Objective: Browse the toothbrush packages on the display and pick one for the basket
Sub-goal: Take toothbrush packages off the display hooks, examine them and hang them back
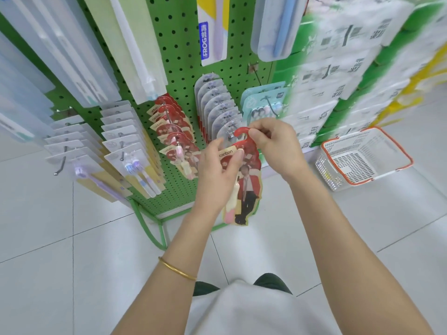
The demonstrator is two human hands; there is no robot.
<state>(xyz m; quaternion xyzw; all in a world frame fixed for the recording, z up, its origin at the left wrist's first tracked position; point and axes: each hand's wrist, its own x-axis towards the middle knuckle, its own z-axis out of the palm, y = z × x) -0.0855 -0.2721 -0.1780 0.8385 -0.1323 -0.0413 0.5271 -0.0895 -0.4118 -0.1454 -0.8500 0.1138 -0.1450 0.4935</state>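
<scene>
Centre of frame: red toothbrush package point(246, 180) held in both hands, in front of the lower part of the green pegboard display point(179, 68).

- Left hand point(219, 165): grip closed around the upper body of the package, thumb laid across the "canban" label. Likely reason: steadies the long card so it does not swing.
- Right hand point(273, 143): grip closed as a pinch on the red hook-shaped hanger at the package top. The hanger sits just beside the outer end of the peg carrying the grey-backed packages point(217, 102). Cannot tell whether the cut-out is free of a peg tip.
- The package hangs roughly upright, printed side toward the camera, lower end over the floor point(72, 226); it rests on nothing.

The row of matching red packages point(169, 122) hangs left of centre, one peg over from where the hands are.

The basket point(331, 172) stands on the floor at right of frame, mouth up, beside the foot of the stacked white packs point(338, 68). It is well apart from the hands.

Clearance (judgement): peg ends project toward the hands at centre and left. Open room lies toward the lower right, across bare tile. The stack edge at right is the only thing crowding the way to the basket.
</scene>
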